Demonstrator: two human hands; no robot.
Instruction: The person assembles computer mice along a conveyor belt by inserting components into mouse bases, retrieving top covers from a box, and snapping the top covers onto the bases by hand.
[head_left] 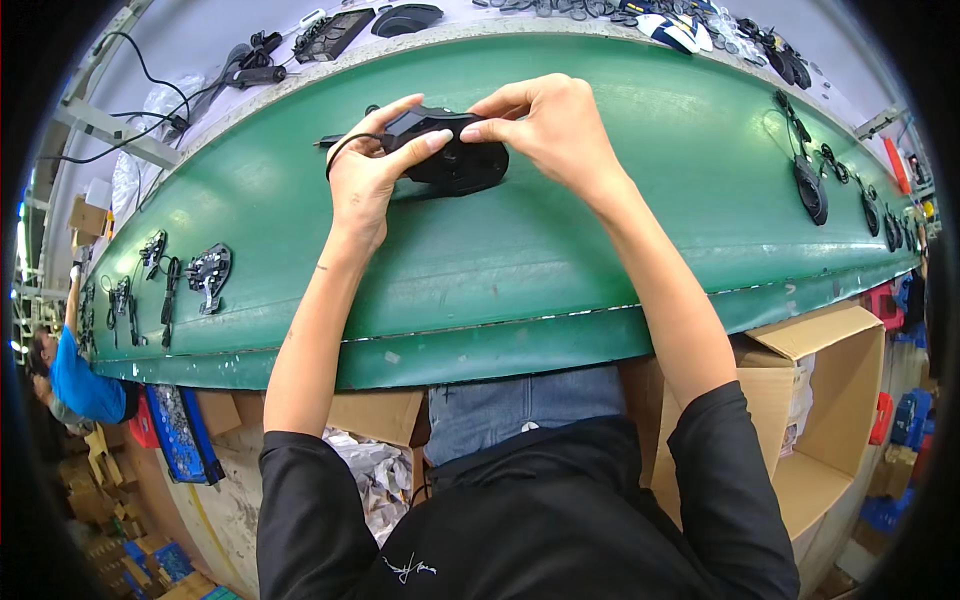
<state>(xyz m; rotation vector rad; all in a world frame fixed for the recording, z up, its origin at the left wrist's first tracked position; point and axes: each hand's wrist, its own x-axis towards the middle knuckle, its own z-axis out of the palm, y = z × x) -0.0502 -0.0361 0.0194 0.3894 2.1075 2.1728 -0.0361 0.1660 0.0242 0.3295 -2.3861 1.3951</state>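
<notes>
Black sleeves are framing the bottom of the view, pushed up above bare forearms that are reaching away from blue jeans and over the edge of a green belt (520, 270), the long surface curving across the picture. Below it, an open cardboard box (830, 400) is standing at the person's right and crumpled plastic is lying at the left.

Mid-belt, both hands are closing on a black computer mouse (455, 160). The left hand (365, 170) is gripping its near side, thumb and forefinger curled around the shell; the right hand (545, 125) is pinching its top from the far side, fingers bent. The mouse is resting on or just above the belt, its cord (345, 145) looping out to the left. Whether it is whole or being fitted together cannot be told; the shell looks closed, so the handling appears well along, with the piece not yet released.

Along the belt, opened mouse parts (208, 275) are lying well apart at the left, and more mice (810, 190) are lining up at the right, seemingly waiting their turn or already passed on.

Beyond the belt, a grey bench (500, 20) is carrying cables, a tray and loose parts. At far left, another person in a blue shirt (80, 385) is bending over the line.
</notes>
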